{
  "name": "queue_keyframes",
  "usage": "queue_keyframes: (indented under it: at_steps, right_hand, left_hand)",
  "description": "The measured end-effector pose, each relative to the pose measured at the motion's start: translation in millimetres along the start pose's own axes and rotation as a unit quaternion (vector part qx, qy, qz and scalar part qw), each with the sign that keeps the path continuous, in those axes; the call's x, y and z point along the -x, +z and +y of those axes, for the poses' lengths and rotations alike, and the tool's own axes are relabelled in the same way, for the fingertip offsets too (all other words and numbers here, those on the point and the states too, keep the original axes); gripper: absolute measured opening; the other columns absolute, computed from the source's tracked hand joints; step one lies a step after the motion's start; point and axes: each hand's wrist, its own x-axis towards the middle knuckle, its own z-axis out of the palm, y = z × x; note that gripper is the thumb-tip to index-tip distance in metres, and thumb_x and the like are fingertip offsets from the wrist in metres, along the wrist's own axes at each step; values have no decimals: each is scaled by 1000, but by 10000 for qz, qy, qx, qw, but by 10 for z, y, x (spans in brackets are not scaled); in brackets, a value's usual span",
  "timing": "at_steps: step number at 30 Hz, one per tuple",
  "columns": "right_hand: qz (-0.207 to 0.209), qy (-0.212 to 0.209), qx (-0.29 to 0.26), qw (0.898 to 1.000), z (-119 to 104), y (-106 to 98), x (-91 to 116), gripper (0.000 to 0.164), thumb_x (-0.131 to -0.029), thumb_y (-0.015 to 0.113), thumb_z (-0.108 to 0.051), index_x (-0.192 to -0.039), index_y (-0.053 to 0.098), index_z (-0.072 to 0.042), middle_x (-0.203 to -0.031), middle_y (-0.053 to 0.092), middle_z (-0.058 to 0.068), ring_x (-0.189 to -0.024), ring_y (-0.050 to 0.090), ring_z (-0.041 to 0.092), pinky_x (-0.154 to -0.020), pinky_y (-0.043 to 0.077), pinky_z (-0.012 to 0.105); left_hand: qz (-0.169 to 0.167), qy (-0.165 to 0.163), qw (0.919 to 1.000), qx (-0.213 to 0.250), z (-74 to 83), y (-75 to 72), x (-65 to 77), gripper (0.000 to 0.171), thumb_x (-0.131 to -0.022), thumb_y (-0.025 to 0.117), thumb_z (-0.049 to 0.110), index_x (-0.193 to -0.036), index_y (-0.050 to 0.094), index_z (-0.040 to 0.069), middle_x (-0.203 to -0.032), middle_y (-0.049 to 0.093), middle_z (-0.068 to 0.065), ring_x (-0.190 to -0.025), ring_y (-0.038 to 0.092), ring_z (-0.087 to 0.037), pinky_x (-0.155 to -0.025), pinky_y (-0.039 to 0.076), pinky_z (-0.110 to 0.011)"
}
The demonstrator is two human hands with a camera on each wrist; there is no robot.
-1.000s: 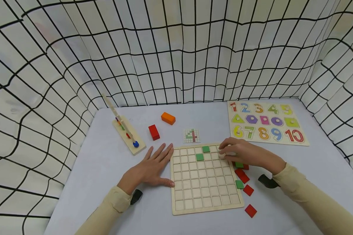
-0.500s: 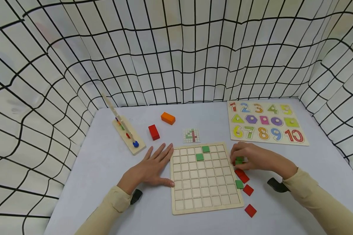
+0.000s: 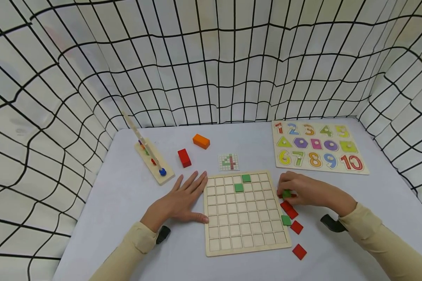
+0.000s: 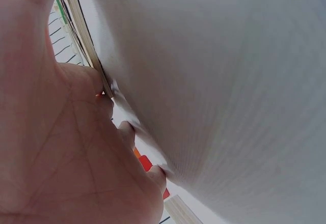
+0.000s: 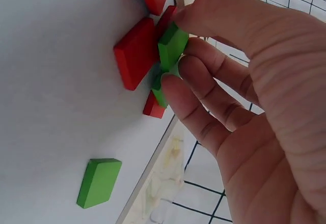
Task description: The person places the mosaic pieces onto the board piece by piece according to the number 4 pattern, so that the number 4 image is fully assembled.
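Observation:
In the head view, a wooden grid board (image 3: 233, 221) lies flat, with one green tile (image 3: 245, 178) in its top row and another green tile (image 3: 239, 188) one row lower. My left hand (image 3: 181, 203) rests on the table with fingers spread, its fingertip and thumb touching the board's left edge. Beside the board's right edge, my right hand (image 3: 300, 189) pinches a green square tile (image 5: 173, 46) between thumb and fingers. Under and around it lie a second green tile (image 5: 160, 89) and red tiles (image 5: 135, 53). A separate green tile (image 3: 286, 220) lies at the board's right edge.
A small pattern card (image 3: 228, 162) lies beyond the board. Farther off are a red block (image 3: 184, 158), an orange block (image 3: 201, 141) and a wooden stand (image 3: 154, 160). A number puzzle (image 3: 318, 148) lies at the back right. Black netting (image 3: 211, 62) surrounds the table.
My right hand has moved off the board's top right corner to the tile pile on its right and taken hold of a green tile. My left hand has stayed put.

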Motion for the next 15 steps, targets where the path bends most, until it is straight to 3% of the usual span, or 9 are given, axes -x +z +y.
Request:
queue_keyframes:
  at_steps: [15]
  right_hand:
    - [187, -112, 238, 9995, -103, -52, -154, 19, -89, 84, -6, -107, 79, -12, -104, 65, -3, -96, 57, 10, -80, 60, 23]
  left_hand:
    - [-36, -15, 10000, -17, 8, -12, 4, 128, -86, 67, 81, -174, 5, 12, -184, -3, -4, -171, -5, -33, -134, -3, -67]
